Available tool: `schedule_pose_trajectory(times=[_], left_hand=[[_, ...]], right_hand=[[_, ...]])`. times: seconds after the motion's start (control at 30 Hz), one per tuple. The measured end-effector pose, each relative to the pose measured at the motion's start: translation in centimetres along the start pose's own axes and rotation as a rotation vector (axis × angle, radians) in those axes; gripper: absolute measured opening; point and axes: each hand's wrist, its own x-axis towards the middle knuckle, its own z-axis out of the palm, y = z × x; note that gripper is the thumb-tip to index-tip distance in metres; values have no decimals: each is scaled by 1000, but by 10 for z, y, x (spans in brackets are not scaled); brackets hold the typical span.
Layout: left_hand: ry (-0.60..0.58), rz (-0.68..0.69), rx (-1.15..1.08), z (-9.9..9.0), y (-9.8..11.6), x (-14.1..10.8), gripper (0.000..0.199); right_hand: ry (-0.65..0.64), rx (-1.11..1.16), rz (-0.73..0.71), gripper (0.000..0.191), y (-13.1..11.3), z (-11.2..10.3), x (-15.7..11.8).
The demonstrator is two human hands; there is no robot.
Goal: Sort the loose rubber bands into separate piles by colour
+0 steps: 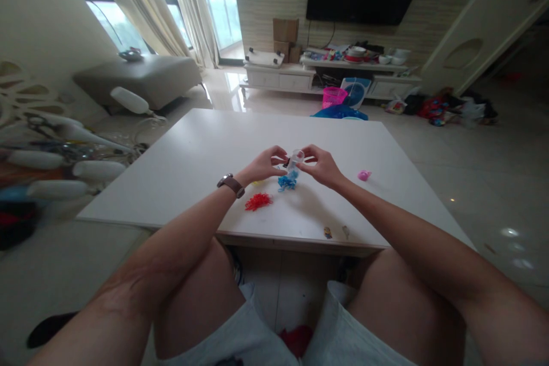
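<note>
A small clear container (295, 156) is held above the white table (223, 137), between both hands. My left hand (269, 163), with a watch (231, 185) on its wrist, curves around the container's left side, beside a small black piece (286, 164). My right hand (319, 164) grips the container from the right. Below it lies a pile of blue pieces (287, 182), and a pile of red pieces (258, 202) sits nearer the front edge. A bit of yellow (257, 183) shows beside my left hand.
A pink object (364, 175) lies on the table's right side. Two small items, one yellow and dark (327, 233) and one pale (345, 232), rest near the front edge. Beyond the table stand a pink basket (333, 97) and a low cabinet (285, 79).
</note>
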Motion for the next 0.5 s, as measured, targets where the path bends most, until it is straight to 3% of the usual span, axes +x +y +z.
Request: schedule_pose_trajectory(times=[0.1, 0.2, 0.3, 0.5], left_hand=[[39, -86, 356, -13, -18, 3, 26], [19, -170, 616, -18, -36, 6, 27], [-33, -187, 782, -12, -49, 9, 32], [-74, -166, 953, 8, -64, 15, 24]], right_hand=[[54, -47, 46, 29, 0, -16, 1], [84, -99, 73, 30, 0, -29, 0], [88, -177, 49, 27, -1, -36, -3], [26, -356, -86, 22, 0, -39, -8]])
